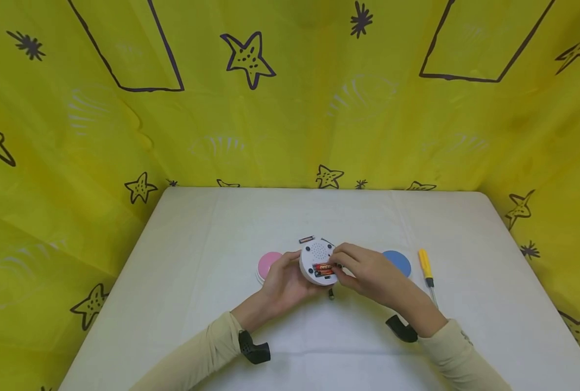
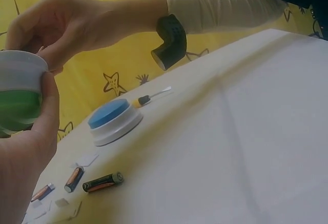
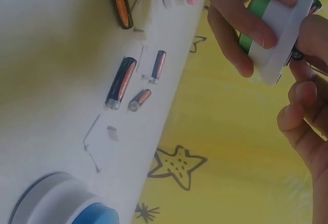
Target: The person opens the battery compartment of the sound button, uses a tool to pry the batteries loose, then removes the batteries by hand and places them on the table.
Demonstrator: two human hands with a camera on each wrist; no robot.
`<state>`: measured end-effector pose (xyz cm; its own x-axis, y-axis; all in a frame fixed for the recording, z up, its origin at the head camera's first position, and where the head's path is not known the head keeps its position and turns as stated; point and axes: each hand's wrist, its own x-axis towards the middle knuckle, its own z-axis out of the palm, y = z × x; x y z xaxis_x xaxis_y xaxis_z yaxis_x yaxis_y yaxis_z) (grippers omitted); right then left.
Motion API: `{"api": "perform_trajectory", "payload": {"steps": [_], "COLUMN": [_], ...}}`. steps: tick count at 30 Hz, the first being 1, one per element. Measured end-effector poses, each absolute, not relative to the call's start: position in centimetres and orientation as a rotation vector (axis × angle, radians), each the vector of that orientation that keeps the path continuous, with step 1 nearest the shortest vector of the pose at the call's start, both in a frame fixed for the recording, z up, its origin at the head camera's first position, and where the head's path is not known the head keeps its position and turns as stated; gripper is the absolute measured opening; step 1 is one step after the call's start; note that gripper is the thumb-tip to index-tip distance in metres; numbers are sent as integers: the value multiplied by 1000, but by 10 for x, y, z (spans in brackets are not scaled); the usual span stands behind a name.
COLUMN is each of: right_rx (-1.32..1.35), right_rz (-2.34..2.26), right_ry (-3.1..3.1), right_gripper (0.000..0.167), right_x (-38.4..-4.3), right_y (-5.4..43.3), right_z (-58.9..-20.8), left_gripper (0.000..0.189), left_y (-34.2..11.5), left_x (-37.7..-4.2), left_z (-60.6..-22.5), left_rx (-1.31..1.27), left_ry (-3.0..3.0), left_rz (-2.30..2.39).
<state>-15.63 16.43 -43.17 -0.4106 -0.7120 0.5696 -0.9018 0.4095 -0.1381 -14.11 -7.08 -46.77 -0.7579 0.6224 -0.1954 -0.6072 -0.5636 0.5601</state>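
My left hand (image 1: 290,282) holds a round push button (image 1: 317,251), its white underside with speaker holes and dark feet turned up toward the head camera. Its green top (image 2: 19,108) faces down in the left wrist view. The battery compartment is uncovered, with red-and-black batteries (image 1: 323,267) lying in it. My right hand (image 1: 375,274) is bent over the compartment, thumb and fingertips pinching the right end of a battery (image 3: 297,55). Those fingertips partly hide the compartment in the head view.
A pink-topped button (image 1: 269,263) stands behind my left hand, a blue-topped one (image 1: 397,262) beyond my right. The yellow-handled screwdriver (image 1: 425,264) lies at right. Several loose batteries (image 3: 121,83) and small flat pieces (image 3: 113,133) are on the white table (image 1: 212,228). Yellow curtains surround it.
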Motion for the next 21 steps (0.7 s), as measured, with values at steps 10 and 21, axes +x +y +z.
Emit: {"api": "perform_trajectory", "payload": {"steps": [10,21], "right_rx": [1354,975], "right_rz": [535,680], "right_ry": [-2265,-2368], "right_gripper": [38,24], "right_x": [-154,-143], "right_y": [166,169], "right_z": [-435,-452], "left_gripper": [62,63], "left_y": [-76,-88], "left_x": [-143,-144], "left_z": [-468,-463], "left_rx": [14,-28], "left_ry": [755,778], "left_rz": [2324,2379]}}
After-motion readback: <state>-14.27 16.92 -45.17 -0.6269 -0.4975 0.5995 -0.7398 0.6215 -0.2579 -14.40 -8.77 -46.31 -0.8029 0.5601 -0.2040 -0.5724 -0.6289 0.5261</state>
